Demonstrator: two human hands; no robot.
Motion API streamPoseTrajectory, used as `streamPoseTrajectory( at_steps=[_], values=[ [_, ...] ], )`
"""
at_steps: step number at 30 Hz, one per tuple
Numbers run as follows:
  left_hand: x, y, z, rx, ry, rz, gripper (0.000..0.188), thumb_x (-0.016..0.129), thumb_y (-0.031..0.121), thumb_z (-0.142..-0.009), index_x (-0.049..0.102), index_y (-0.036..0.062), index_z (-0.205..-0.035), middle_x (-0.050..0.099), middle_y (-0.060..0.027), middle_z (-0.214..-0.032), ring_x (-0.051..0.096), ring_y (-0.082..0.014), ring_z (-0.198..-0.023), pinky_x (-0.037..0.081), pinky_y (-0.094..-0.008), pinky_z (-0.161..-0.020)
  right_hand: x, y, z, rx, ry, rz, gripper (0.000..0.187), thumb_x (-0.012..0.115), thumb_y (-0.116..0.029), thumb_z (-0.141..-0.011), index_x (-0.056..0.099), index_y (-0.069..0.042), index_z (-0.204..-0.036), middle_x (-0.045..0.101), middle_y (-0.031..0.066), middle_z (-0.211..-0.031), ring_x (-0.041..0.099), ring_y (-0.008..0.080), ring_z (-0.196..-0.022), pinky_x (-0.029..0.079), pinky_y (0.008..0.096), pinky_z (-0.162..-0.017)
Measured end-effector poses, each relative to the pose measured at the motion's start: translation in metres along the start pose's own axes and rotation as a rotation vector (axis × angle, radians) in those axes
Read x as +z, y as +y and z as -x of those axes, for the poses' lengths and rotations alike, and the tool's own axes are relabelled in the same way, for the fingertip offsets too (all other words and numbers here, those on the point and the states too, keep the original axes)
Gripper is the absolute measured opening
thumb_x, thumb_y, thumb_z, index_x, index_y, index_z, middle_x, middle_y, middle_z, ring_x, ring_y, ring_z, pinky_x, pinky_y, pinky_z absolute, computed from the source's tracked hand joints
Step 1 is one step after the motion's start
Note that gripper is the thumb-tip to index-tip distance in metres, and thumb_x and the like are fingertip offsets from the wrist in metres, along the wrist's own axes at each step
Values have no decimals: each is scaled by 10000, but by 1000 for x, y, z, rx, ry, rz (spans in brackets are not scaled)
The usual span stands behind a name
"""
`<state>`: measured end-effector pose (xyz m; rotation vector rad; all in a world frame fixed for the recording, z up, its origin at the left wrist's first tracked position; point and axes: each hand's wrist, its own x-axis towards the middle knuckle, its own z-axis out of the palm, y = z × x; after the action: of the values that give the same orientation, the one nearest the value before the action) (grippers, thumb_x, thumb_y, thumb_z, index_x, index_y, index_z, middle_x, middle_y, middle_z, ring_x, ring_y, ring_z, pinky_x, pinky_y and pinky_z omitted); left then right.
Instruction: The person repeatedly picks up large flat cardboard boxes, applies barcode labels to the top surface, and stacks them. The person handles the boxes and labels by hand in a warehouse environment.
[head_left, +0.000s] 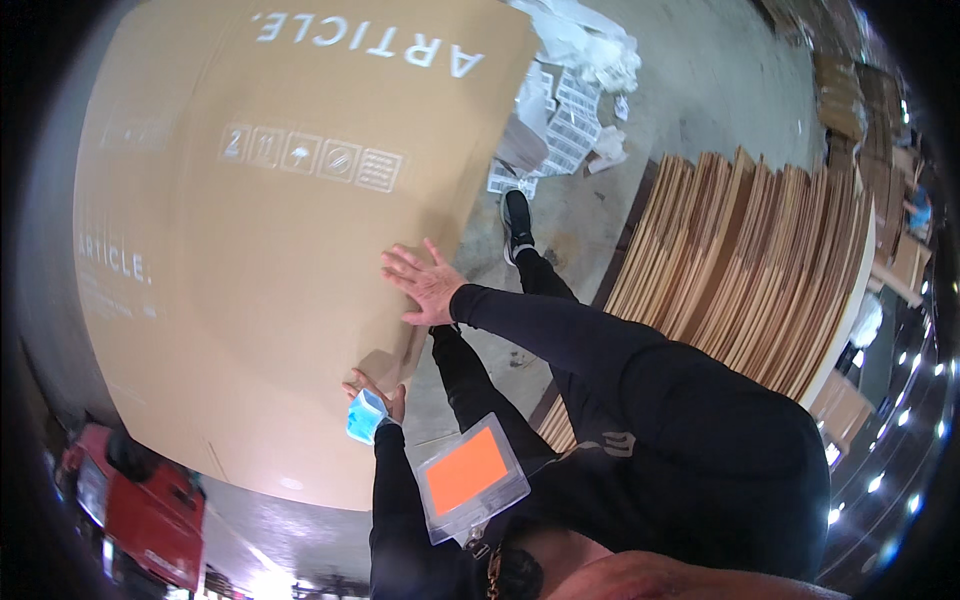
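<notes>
A: Hands?
B: Right hand (428, 288) lies on the cardboard box (260, 250), fingers spread. Left hand (388, 398) is at its edge, fingers apart, blue mask (366, 416) by the wrist.
A: Box?
B: Left of the legs (465, 375).

The right grip (428, 287) rests flat and splayed, the left grip (392, 400) also spread.

Shows smooth, matt cardboard on the large box (270, 250), and rough, ridged edges on the stacked cardboard sheets (730, 255). Includes crumpled, plastic-looking wrap (592, 45), creased paper sheets (572, 130), concrete-looking floor (725, 90), matt cloth sleeves (545, 322), and glossy, clear plastic on the badge holder (470, 478).
</notes>
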<state>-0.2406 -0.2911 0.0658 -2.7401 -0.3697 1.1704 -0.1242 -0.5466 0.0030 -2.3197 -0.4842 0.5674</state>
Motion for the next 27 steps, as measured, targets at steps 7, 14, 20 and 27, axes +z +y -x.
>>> streamPoseTrajectory(
  at_steps=[7,14,20,27],
  values=[
    [-12,220,-30,421,252,828,236,624,121,-891,638,2,-1095,661,-169,-1028,634,-276,-987,503,-371,-853,-45,119,66,351,778,-550,347,648,-221,-853,581,-72,-1159,605,126,-1203,556,324,-1140,426,444,-984],
    [-4,468,-156,-19,-364,1537,229,679,242,-898,622,80,-1050,651,-36,-918,619,-158,-869,509,-370,-713,-48,289,100,859,1090,-674,166,683,-160,-865,649,-37,-971,698,63,-901,666,179,-856,504,301,-746],
    [23,544,-190,-13,-419,1470,239,651,254,-935,594,85,-1095,641,-34,-989,595,-175,-917,502,-399,-757,-45,351,87,864,998,-701,178,702,-165,-818,664,-45,-945,690,110,-903,673,265,-864,518,367,-769],
    [29,543,-196,143,-325,1318,133,624,213,-951,604,91,-999,649,-15,-951,601,-146,-913,497,-356,-759,-42,348,67,886,997,-826,172,710,-158,-802,680,-38,-921,694,123,-907,671,292,-867,522,384,-772]
  ],
)
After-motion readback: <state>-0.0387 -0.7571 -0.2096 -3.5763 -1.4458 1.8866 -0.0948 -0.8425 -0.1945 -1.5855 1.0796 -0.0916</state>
